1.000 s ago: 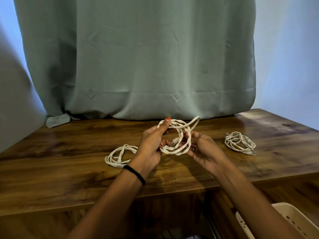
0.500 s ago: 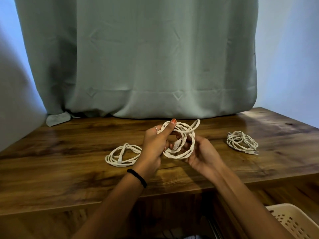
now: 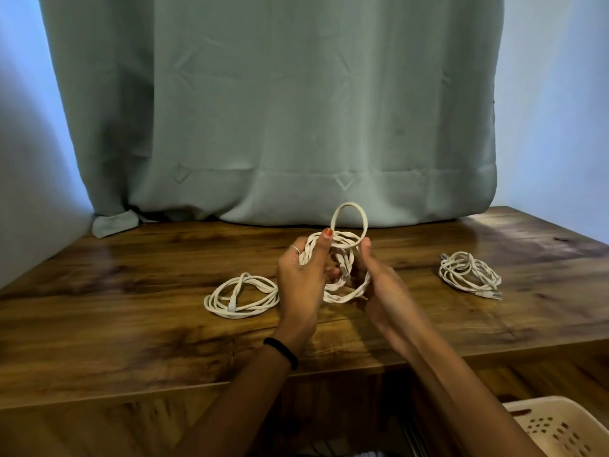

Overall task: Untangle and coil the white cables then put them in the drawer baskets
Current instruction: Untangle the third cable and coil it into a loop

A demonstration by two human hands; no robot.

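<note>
Both hands hold one white cable coil (image 3: 346,293) above the middle of the wooden table (image 3: 131,324). My left hand (image 3: 301,285) grips the coil's left side with the thumb pressed on top. My right hand (image 3: 379,291) holds the right side and pinches a free loop that stands up above the coil. A second coiled white cable (image 3: 242,295) lies flat on the table just left of my left hand. A third, looser bundle (image 3: 469,274) lies on the table at the right, apart from my hands.
A cream plastic drawer basket (image 3: 557,427) with holes shows at the bottom right, below the table's front edge. A grey-green curtain (image 3: 263,110) hangs behind the table and rests on its back edge. Walls close in on both sides.
The free loop at the top of the held coil has swung from slanting right to standing upright. My right hand has turned and risen along the coil's right side.
</note>
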